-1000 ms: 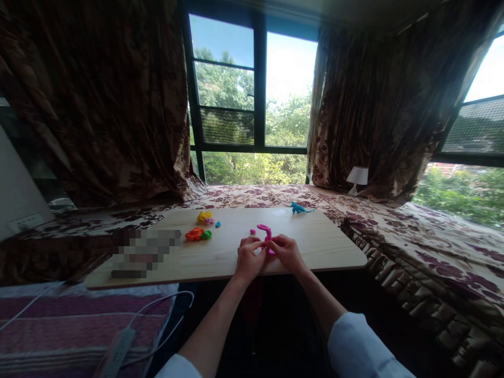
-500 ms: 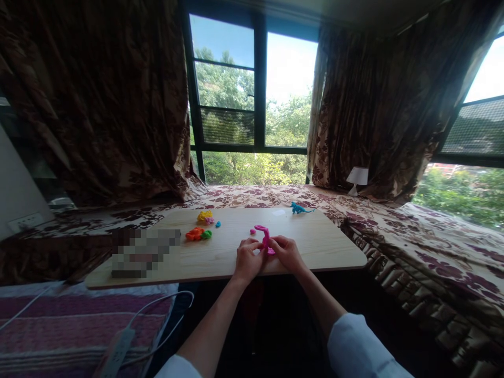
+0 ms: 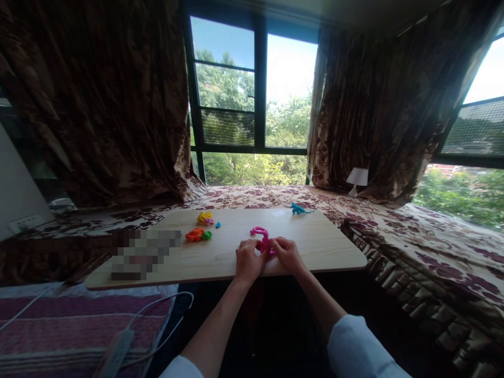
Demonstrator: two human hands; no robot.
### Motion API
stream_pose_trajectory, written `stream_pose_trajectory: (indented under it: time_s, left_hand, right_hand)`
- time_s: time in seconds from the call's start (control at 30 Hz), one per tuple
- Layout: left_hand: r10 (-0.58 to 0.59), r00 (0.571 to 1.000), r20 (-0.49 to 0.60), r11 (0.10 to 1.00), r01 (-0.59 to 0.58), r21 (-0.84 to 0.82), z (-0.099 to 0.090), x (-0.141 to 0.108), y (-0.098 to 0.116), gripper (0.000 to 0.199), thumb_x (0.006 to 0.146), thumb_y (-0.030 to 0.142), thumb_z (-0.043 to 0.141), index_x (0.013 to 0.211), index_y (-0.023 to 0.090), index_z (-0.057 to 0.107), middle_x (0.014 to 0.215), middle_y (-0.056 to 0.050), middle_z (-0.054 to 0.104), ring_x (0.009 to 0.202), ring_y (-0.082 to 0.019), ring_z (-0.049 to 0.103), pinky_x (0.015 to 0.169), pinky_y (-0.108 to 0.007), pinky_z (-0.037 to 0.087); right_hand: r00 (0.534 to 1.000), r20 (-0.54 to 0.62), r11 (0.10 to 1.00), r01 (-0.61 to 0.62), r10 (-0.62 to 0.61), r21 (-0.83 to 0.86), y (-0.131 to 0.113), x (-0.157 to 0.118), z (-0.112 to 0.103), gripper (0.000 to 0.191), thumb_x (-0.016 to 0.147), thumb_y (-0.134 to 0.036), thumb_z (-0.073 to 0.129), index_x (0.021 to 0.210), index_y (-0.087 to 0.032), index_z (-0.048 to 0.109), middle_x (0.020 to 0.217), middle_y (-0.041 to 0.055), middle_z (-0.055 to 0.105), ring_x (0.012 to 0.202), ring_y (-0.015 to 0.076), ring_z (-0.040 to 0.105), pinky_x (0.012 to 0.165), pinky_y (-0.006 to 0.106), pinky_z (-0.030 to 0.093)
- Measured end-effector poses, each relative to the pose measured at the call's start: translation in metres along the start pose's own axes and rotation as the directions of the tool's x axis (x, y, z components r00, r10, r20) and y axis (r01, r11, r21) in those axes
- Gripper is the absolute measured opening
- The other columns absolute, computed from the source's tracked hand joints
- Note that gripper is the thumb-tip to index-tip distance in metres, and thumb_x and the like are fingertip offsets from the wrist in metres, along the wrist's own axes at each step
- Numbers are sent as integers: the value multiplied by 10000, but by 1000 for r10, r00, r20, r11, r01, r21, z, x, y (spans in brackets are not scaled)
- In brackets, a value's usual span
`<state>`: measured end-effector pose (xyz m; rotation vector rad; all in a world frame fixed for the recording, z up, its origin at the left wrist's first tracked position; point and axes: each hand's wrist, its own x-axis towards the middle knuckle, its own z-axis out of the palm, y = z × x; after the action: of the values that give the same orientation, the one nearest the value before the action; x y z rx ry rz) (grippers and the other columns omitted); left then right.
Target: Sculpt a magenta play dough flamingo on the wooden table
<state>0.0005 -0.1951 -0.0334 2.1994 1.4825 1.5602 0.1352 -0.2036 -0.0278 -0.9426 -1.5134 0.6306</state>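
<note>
Between my two hands is a pink modelling clay figure (image 3: 264, 240), with an upright stem and a curved loop at its top. My left hand (image 3: 249, 258) pinches the stem from the left, thumb and fingers closed on it. From the other side, my right hand (image 3: 288, 254) grips the same figure low down with closed fingers. A small pink clay lump (image 3: 252, 232) lies just behind, near the loop. Part of the figure's base is hidden by my fingers.
On the wooden table (image 3: 326, 252) sit orange clay (image 3: 194, 234), green clay (image 3: 206, 235), yellow clay (image 3: 205, 216) and a small blue piece (image 3: 218, 224). A blue animal figure (image 3: 300, 208) stands at the back right. A blurred-out box (image 3: 144, 255) is at the left.
The pink figure's top loop has tipped left and lower, coming close to the small pink lump. Both hands keep nearly the same place.
</note>
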Motion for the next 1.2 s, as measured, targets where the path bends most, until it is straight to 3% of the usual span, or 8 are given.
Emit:
stream_pose_trajectory:
  time_s: [0.17, 0.3, 0.4, 0.73, 0.97, 1.2]
  left_hand:
    - [-44, 999, -14, 994, 43, -105, 0, 3, -8, 161, 729, 318, 557, 802, 210, 653, 772, -32, 638, 823, -185, 547, 783, -313, 396]
    - [-60, 997, 50, 980, 68, -189, 0, 5, -15, 201, 747, 322, 531, 833, 219, 680, 805, -35, 656, 867, -178, 553, 809, -299, 404]
    - [-65, 993, 95, 970, 85, -226, 0, 6, -18, 211, 749, 321, 523, 831, 214, 686, 805, -34, 660, 870, -175, 557, 808, -291, 412]
    - [-64, 973, 223, 941, 134, -312, -4, 7, -16, 233, 734, 327, 531, 874, 216, 681, 846, -29, 665, 876, -172, 582, 816, -277, 422]
    - [-86, 964, 251, 949, 155, -273, -5, 8, -13, 253, 739, 324, 516, 892, 205, 679, 878, -29, 675, 889, -168, 582, 826, -268, 416]
    - [-91, 961, 260, 971, 143, -191, -2, 6, -13, 238, 719, 362, 556, 881, 244, 684, 841, -17, 676, 879, -174, 578, 823, -281, 408]
  right_hand:
    - [970, -241, 999, -26, 16, -38, 8, 5, -4, 300, 807, -345, 453, 932, -167, 660, 853, 67, 658, 785, 174, 595, 705, 278, 469]
    - [996, -81, 999, -27, 24, -29, 11, 9, -3, 281, 760, -345, 523, 945, -186, 663, 986, 73, 630, 822, 175, 594, 680, 267, 488]
    - [1000, 3, 999, -31, 31, -10, 11, 8, -2, 278, 737, -331, 553, 938, -177, 666, 950, 69, 640, 793, 177, 602, 646, 262, 500]
    - [989, 53, 985, -142, 137, 100, 18, 8, -3, 319, 682, -333, 615, 933, -140, 649, 810, 60, 672, 741, 188, 614, 609, 268, 504]
    - [991, 61, 968, -126, 115, 217, 15, 9, -8, 305, 677, -356, 632, 900, -149, 661, 878, 61, 676, 809, 185, 612, 720, 274, 475]
    - [999, 41, 1000, -13, 13, 5, 16, 8, -5, 179, 706, -318, 598, 763, -174, 686, 737, 14, 651, 712, 152, 589, 669, 244, 455]
